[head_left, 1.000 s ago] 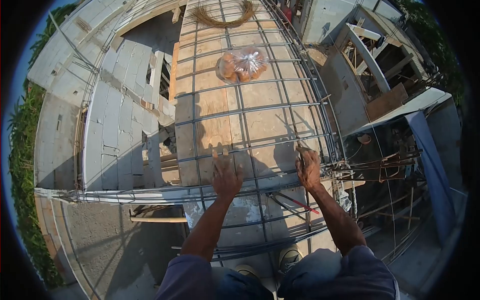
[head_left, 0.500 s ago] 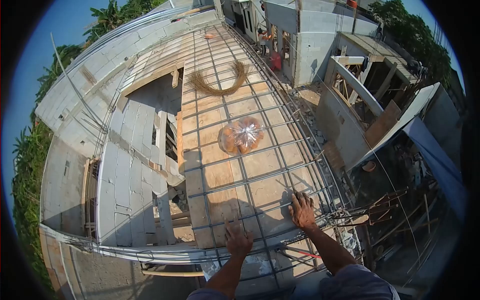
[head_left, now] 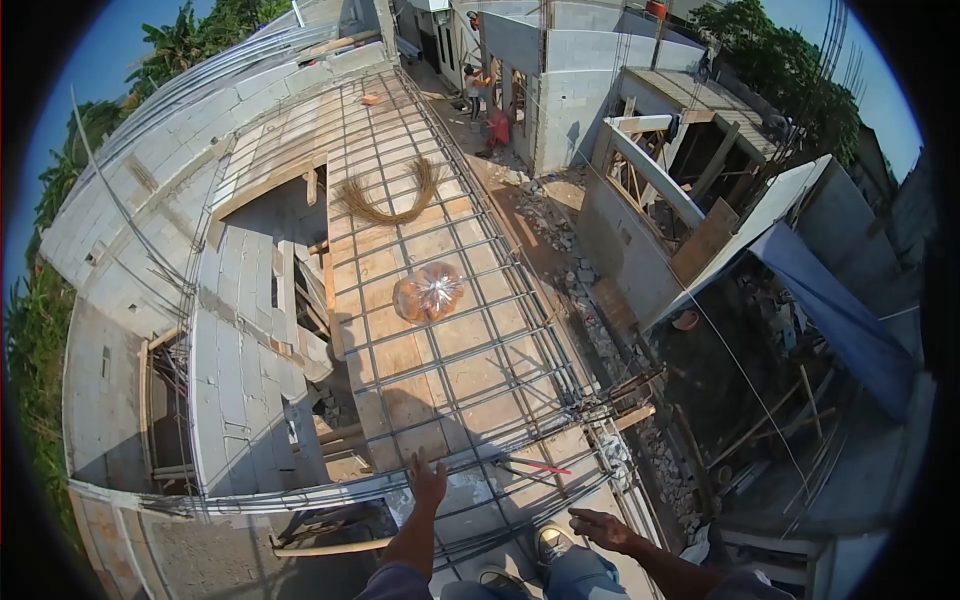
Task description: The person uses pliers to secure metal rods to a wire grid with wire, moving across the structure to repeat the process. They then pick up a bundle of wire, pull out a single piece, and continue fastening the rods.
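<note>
My left hand is stretched forward with its fingers spread, over the near edge of the rebar grid. It holds nothing. Low on the right, my right hand points leftward beside my shoe, its fingers extended and nothing in them. Between the hands and a little farther off lies a tool with red handles among the near bars. A clear plastic bag of orange-brown items rests on the grid. Beyond it lies a curved bundle of thin tie wire.
Plywood boards lie under the bars. To the left, a gap opens beside a grey block wall. On the right, the deck drops to rubble. A person stands far off, and a blue tarp hangs right.
Both hands have come away from the grid: the right has dropped back toward my feet, the left has shifted left. The view has moved, bringing my shoes and the red-handled tool into fuller sight.
</note>
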Available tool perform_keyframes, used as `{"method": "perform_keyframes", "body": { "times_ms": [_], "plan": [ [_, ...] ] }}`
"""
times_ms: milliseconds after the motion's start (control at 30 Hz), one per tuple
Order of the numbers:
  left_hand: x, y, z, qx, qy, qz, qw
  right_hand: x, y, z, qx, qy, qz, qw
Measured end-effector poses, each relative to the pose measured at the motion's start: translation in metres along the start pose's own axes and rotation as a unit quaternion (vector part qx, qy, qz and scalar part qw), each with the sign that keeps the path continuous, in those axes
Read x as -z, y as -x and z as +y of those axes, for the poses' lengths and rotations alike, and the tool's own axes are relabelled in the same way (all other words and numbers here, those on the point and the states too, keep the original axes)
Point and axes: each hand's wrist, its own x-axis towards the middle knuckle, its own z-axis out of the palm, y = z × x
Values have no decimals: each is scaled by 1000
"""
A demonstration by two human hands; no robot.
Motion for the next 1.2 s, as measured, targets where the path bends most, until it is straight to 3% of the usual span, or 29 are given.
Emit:
{"method": "perform_keyframes", "body": {
  "times_ms": [33,67,100,133,167,300,333,400,467,533,667,733,833,933,1067,1133,1167,1200],
  "plan": [
    [12,31,-3,20,81,-26,996,2,39,14,-56,17,-7,998],
    [7,68,-31,58,47,-37,997,-2,76,18,-110,33,-16,993],
    [15,107,-65,106,105,-190,970,-9,122,-2,-163,-20,8,986],
    [60,157,-17,419,198,-239,853,-14,165,-22,-216,-73,32,973],
    [97,207,12,494,215,-248,806,-22,188,-23,-211,-77,34,974],
    [168,211,84,459,219,-246,825,-65,270,27,-111,-14,5,994],
    [179,212,103,442,209,-265,831,-64,285,27,-117,-32,26,992],
    [196,203,143,393,175,-324,843,-66,296,38,-202,128,-34,970],
    [217,205,174,353,149,-367,847,-67,322,28,-190,130,-30,973],
    [237,208,201,323,144,-386,852,-63,340,32,-152,167,48,973],
    [284,231,230,284,137,-407,857,-26,386,-51,-271,60,93,956],
    [307,247,232,274,136,-410,859,-19,388,-38,-221,149,186,946],
    [329,263,241,259,144,-413,861,-5,399,-35,-209,75,262,939],
    [335,273,254,241,158,-416,863,-6,436,-56,-248,-43,246,936],
    [344,268,270,208,165,-416,870,-35,456,-20,-257,8,251,933],
    [346,261,280,182,150,-432,871,-43,501,-104,-320,-4,174,931],
    [349,250,286,158,123,-454,868,-72,503,-80,-326,-47,185,926],
    [350,234,298,123,83,-487,860,-98,410,-194,-319,-101,203,921]
  ]
}}
